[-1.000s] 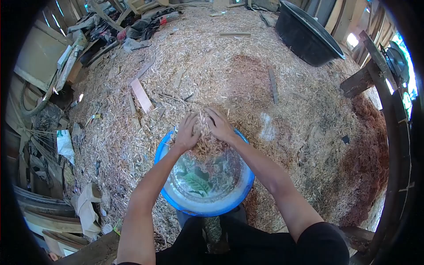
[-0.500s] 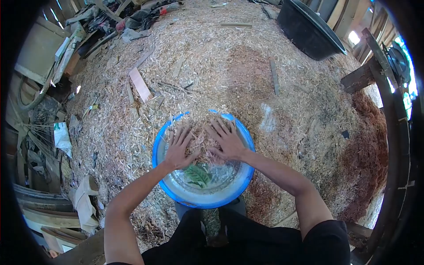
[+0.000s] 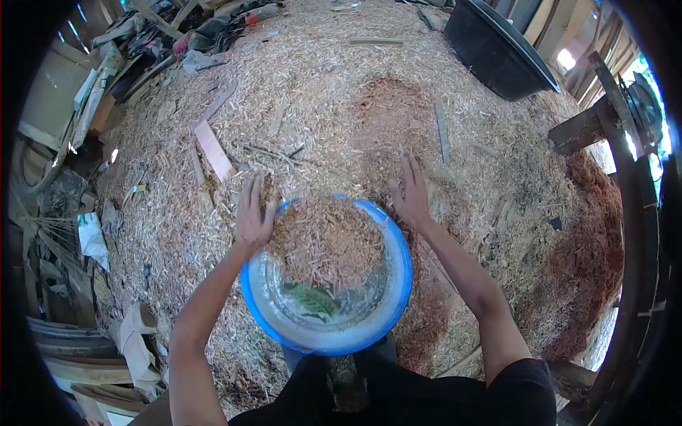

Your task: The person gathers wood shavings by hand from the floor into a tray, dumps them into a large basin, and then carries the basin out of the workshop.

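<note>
A blue plastic basin point(image 3: 398, 284) sits in front of me on a big heap of wood shavings point(image 3: 341, 106). A mound of shavings point(image 3: 323, 241) fills its far half; a leaf print shows on its bare bottom. My left hand point(image 3: 253, 213) is flat and open at the basin's far left rim, fingers pointing away. My right hand point(image 3: 411, 193) is open with spread fingers over the shavings heap just beyond the far right rim. Neither hand holds anything.
A large black tub point(image 3: 497, 50) stands at the far right. Flat wood offcuts point(image 3: 212, 149) and thin sticks point(image 3: 441, 132) lie on the heap. Scrap boards, paper and rubbish point(image 3: 106, 92) crowd the left side. A dark wooden frame point(image 3: 604, 121) rises on the right.
My hands, which dropped and pressed shavings into the basin, have lifted off and moved apart, outward past its far rim. More shavings lie in the basin now.
</note>
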The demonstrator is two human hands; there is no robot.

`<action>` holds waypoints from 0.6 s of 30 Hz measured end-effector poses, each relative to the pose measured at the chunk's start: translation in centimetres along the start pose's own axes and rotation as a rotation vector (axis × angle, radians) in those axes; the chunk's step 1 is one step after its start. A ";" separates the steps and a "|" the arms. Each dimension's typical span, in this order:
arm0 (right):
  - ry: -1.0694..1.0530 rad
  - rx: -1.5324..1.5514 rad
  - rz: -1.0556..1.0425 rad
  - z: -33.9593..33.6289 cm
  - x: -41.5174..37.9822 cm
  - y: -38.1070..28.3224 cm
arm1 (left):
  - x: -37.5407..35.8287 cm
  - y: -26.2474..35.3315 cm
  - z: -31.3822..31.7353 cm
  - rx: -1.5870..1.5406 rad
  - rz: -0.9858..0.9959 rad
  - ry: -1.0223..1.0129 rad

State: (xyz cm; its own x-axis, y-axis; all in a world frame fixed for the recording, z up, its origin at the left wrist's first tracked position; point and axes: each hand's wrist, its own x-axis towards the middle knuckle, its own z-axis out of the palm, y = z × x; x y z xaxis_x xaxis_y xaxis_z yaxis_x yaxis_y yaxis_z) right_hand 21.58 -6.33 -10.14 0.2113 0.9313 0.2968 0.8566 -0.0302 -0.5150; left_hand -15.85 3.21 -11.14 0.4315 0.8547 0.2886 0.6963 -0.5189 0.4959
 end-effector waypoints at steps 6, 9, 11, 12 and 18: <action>0.022 -0.063 -0.018 3.7 6.7 1.9 | 9.1 0.8 1.5 -0.105 0.035 -0.037; 0.062 -0.104 -0.094 7.2 10.2 2.2 | 13.5 0.0 5.6 -0.120 0.105 -0.045; 0.065 -0.088 -0.107 8.8 12.4 1.9 | 15.7 -0.6 7.9 -0.089 0.064 -0.085; 0.069 -0.073 -0.116 9.5 13.5 1.7 | 16.6 -0.9 9.0 -0.062 0.016 -0.085; 0.080 -0.221 -0.140 10.4 20.5 -2.2 | 19.2 -1.4 10.2 0.010 0.015 -0.066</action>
State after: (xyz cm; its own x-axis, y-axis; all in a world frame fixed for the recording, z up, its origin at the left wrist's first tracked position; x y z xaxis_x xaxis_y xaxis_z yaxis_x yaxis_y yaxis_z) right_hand 19.12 16.61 -11.25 0.1130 0.9006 0.4197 0.9601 0.0098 -0.2795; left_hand -2.67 20.23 -14.65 0.4789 0.8442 0.2410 0.6948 -0.5322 0.4837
